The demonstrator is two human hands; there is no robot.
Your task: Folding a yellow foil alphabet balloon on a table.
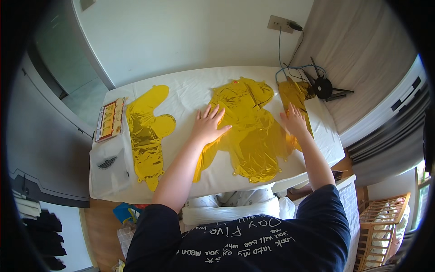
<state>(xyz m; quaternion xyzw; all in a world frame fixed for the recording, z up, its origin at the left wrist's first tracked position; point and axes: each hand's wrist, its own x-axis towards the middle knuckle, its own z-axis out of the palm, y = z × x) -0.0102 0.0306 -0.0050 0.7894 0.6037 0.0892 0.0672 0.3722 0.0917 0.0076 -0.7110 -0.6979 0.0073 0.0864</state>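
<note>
2 spread hands, left (209,126) and right (295,121), are gripping nothing and lying at 9 and 3 o'clock of the flat gold foil balloon (253,136) on the white-covered tabletop (190,88).

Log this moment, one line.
left hand: spread, over central gold foil | right hand: spread, over right gold foil | left gold foil: untouched

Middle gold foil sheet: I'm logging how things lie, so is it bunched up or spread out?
Spread out: the middle gold foil sheet lies broad and flat across the white cloth, wrinkled, left hand over its edge.
</note>
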